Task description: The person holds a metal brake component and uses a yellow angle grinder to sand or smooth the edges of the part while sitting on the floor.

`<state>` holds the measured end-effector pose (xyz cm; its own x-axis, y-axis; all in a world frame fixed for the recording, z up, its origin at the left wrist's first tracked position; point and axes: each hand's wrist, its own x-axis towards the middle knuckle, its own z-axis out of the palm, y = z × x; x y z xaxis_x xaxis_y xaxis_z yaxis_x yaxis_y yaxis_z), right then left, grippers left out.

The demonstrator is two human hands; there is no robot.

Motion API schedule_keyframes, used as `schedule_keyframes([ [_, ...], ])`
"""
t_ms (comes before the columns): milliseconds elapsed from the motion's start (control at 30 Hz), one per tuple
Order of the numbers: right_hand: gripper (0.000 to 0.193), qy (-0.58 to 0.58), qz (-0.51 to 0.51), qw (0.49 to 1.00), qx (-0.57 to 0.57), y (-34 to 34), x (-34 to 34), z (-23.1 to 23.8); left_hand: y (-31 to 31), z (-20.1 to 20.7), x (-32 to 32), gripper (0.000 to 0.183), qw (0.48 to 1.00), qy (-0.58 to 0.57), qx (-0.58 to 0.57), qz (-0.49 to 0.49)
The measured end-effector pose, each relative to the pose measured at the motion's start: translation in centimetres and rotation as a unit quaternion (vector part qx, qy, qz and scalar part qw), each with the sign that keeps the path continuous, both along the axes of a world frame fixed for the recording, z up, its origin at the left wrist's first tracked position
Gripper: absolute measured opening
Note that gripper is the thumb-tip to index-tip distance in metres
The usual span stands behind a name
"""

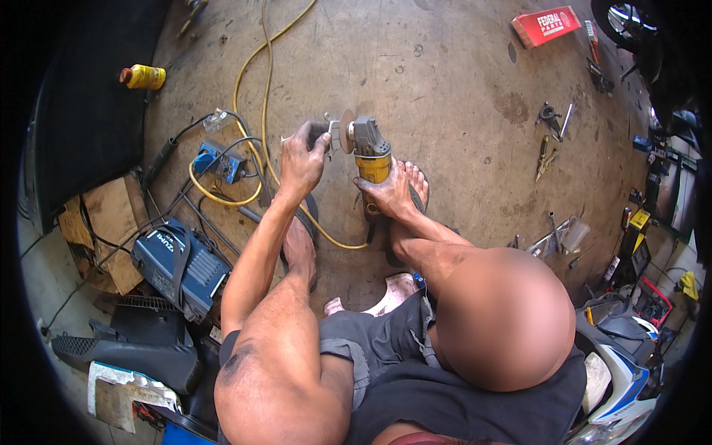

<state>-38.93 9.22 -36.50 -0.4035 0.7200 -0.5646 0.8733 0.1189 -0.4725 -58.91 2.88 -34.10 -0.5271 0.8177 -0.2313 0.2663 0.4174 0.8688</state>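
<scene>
Two hands busy: the right hand (387,194) has its grip wrapped round a yellow-and-grey angle grinder (373,169), the left (302,161) pinches a small metal piece (335,138) just left of the grinder's disc (347,130). Can't tell if they touch. Looks mid-job to me; no finished edge shows, so some grinding's probably left. Left of the grinder: yellow cord (239,80), blue welder (180,263). Right: pliers (545,158). That bare foot (415,178) beside the grinder is awkwardly close.
</scene>
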Motion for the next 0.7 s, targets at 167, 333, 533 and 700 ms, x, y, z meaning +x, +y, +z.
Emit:
schedule_keyframes([
  [167,0.082,-0.003,0.006,1.0,0.007,0.0,0.0,0.0,0.0,-0.3,0.0,0.017,1.0,0.021,0.016,0.013],
  [333,0.083,0.0,-0.002,1.0,0.001,0.0,0.3,-0.5,0.1,-0.4,0.3,0.018,1.0,0.002,0.008,0.01],
  [533,0.078,0.007,-0.003,0.999,0.031,-0.3,-0.2,0.0,0.0,0.0,0.1,0.017,1.0,0.007,0.008,0.012],
  [700,0.078,0.009,-0.009,1.0,0.002,0.2,-0.1,0.7,0.1,-0.3,0.4,0.017,1.0,-0.001,0.01,0.01],
])
